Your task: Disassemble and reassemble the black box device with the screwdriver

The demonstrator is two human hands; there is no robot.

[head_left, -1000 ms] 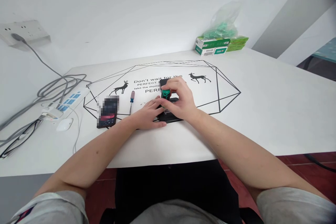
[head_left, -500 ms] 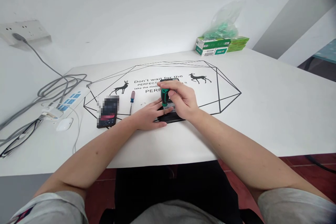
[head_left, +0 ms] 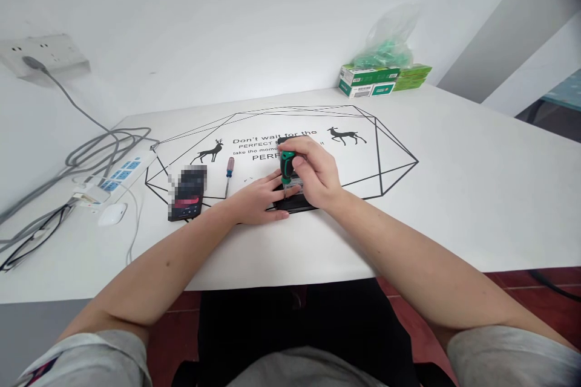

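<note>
"So, starting from the far left?"

"Glasses (head_left: 39, 240) on the white table (head_left: 454, 193), then a power strip (head_left: 121, 175), a white case (head_left: 112, 213) just beside it, and a phone (head_left: 187, 199) lying flat, partly blurred out."

"And next?"

"A small screwdriver (head_left: 230, 168), lying apart from both hands. Near it, some tiny dark bits (head_left: 248, 180), perhaps screws; too small to tell."

"Now the left hand (head_left: 256, 201)?"

"Palm low, fingers spread over the left side of a black device (head_left: 300, 202), index finger just beside the shaft above. Any pinch on the edge? Cannot tell; covered by the hand."

"And the device itself?"

"Flat near the front of the table, under both hands. Probably light and stiff, perhaps apt to skid on a smooth surface. Best held down by the side edges, fingers clear of the tip."

"Then the green-handled screwdriver (head_left: 287, 164)?"

"Nearly upright, tip down at the device; exact contact too small to see. Likely rigid and light. Best gripped by the thick handle, not the thin shaft."

"Gripped how by the right hand (head_left: 318, 174)?"

"Wrapped round the handle, thumb against it, a finger over the top. Farther right, by the wall, green-and-white boxes (head_left: 368, 81) under a clear bag (head_left: 388, 36)."
</note>
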